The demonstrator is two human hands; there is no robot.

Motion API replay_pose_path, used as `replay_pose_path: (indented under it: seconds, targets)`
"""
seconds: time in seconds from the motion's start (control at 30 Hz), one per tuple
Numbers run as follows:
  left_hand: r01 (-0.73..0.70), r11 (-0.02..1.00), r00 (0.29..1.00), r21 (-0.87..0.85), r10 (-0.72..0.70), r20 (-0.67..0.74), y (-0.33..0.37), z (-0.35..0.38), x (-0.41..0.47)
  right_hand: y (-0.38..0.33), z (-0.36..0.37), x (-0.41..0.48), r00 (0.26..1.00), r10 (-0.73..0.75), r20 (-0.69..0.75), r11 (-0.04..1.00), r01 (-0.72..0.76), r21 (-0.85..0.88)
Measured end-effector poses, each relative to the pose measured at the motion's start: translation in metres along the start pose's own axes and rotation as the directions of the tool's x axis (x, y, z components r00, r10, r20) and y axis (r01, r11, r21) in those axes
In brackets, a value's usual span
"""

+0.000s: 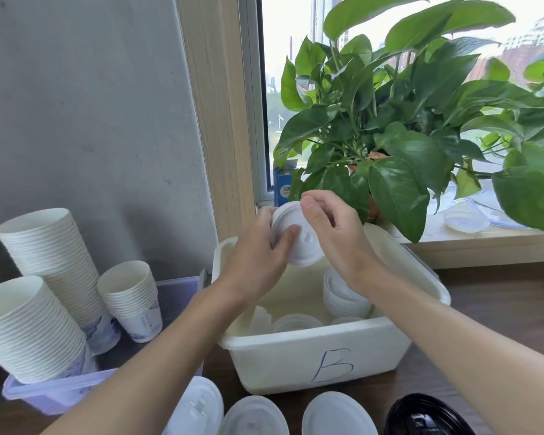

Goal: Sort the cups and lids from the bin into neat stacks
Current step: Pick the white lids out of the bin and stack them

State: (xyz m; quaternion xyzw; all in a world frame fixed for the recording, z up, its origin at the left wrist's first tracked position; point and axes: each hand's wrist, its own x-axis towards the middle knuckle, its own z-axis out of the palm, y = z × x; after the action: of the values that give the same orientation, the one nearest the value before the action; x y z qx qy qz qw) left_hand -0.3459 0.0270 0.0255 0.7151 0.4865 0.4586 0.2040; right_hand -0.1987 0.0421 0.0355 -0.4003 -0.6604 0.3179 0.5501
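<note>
White lid (305, 246) sits over the bin (296, 356), gripped by my left hand (255, 262) and right hand (336, 233); loose lids (343, 293) lie inside it, cup stacks (54, 246) fill the purple tray (54, 394) beside, potted plant (405, 136) behind.

— What is the lid (308, 249) made of, on your feed?
— I read it as smooth white plastic, matt. The bin (296, 362) is milky plastic, faintly translucent and dull.
— And the cups (51, 243)?
— Matt white paper. The tray (60, 394) under them looks like translucent lilac plastic. I also see a glossy black lid (421, 412) on the dark wood-grain table (500, 309).
</note>
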Motion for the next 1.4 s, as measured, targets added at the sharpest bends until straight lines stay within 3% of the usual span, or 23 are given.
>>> replay_pose_path:
  seconds: [0.17, 0.37, 0.47, 0.77, 0.9, 1.17, 1.4]
  targets:
    - [-0.101, 0.995, 0.993, -0.021, 0.102, 0.054, 0.0010, 0.0040, -0.0037, -0.0018, 0.0008, -0.0030, 0.995, -0.076, -0.060, 0.995, 0.071, -0.073]
    - [-0.062, 0.989, 0.993, -0.132, 0.074, 0.091, -0.0008, 0.0050, -0.0012, -0.0023, -0.0026, -0.0015, 0.976, -0.103, -0.191, 0.986, 0.074, -0.151]
    - [-0.061, 0.989, 0.994, -0.138, 0.073, 0.084, -0.0029, 0.0041, 0.0000, -0.0033, 0.0003, -0.0008, 0.980, -0.106, -0.166, 0.976, 0.070, -0.208]
    - [-0.076, 0.983, 0.994, -0.165, 0.087, 0.059, -0.0023, 0.0028, 0.0032, 0.0040, -0.0027, 0.0015, 0.986, -0.132, -0.100, 0.981, 0.115, -0.158]
    - [0.061, 0.967, 0.995, -0.248, -0.040, 0.090, -0.0030, 0.0038, 0.0044, 0.0039, -0.0037, 0.0030, 0.979, -0.126, -0.159, 0.981, 0.099, -0.170]
    - [-0.008, 0.965, 0.986, -0.263, 0.052, 0.160, -0.0049, 0.0043, 0.0047, 0.0044, -0.0034, 0.0022, 0.989, -0.114, -0.089, 0.986, 0.101, -0.135]
    - [-0.023, 0.958, 0.986, -0.285, 0.069, 0.153, -0.0027, 0.0042, 0.0040, 0.0006, -0.0011, 0.0032, 0.984, -0.153, -0.095, 0.963, 0.127, -0.238]
